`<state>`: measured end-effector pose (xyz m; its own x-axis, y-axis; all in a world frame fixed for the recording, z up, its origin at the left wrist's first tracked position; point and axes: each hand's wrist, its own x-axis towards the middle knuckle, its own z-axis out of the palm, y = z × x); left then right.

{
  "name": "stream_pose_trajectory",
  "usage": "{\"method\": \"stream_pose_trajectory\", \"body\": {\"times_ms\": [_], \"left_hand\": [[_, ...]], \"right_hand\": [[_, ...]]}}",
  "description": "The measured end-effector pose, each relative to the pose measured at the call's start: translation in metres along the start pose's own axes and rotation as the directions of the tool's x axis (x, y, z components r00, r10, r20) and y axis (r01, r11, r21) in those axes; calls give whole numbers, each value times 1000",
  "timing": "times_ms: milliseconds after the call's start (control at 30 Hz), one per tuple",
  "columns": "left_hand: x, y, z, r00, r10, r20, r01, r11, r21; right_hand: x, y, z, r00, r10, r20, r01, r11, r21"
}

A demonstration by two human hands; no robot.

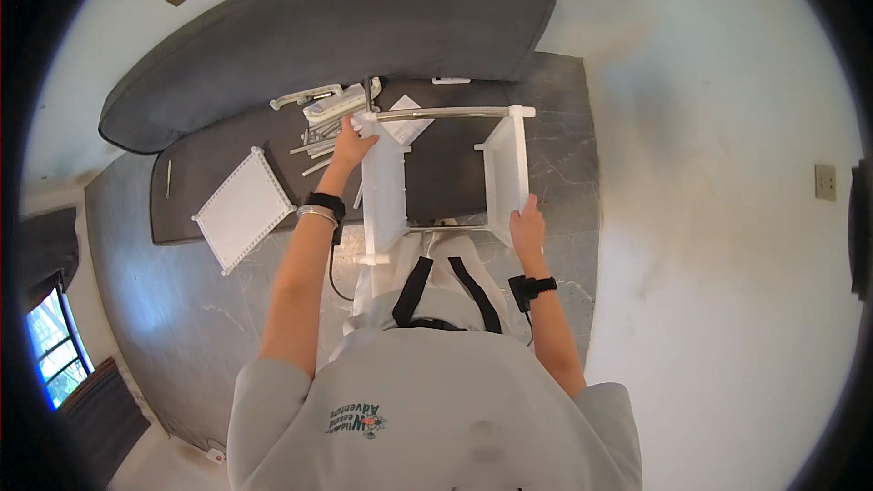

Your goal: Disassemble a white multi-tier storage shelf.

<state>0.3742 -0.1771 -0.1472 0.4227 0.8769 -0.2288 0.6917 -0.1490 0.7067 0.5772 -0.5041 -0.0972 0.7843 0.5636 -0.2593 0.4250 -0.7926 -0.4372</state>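
Note:
A partly built shelf rack lies on its side before me: a left white panel and a right white panel stand on edge, joined by metal tubes. My left hand is closed on the far corner of the left panel, thumb on its face, next to a short tube sticking out beyond. My right hand holds the outer edge of the right panel, low down, its fingers partly hidden behind it. A black band sits on each wrist.
On the dark sofa seat lie several loose tubes, white plastic parts and a paper sheet. A loose white panel overhangs the seat's front edge at left. The grey backrest rises behind; a white wall stands at right.

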Motion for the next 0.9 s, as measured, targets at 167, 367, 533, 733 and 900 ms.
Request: {"method": "stream_pose_trajectory", "body": {"times_ms": [167, 367, 533, 733, 900], "left_hand": [[-20, 22, -20, 999, -22, 31, 24, 998, -60], [-63, 64, -42, 985, 103, -140, -134, 962, -237], [-92, 56, -28, 946, 152, -285, -215, 955, -206], [-137, 12, 13, 979, 133, -153, -152, 981, -121], [-145, 5, 14, 974, 155, -167, -177, 976, -125]], "right_hand": [[-5, 10, -13, 988, -130, -78, 133, 991, 31], [-13, 15, -24, 959, -132, -252, 174, 973, 149], [-9, 29, 4, 941, -154, -301, 230, 944, 238], [-14, 90, 54, 956, -258, -138, 286, 926, 247], [-23, 89, 45, 927, -329, -177, 373, 852, 368]]}}
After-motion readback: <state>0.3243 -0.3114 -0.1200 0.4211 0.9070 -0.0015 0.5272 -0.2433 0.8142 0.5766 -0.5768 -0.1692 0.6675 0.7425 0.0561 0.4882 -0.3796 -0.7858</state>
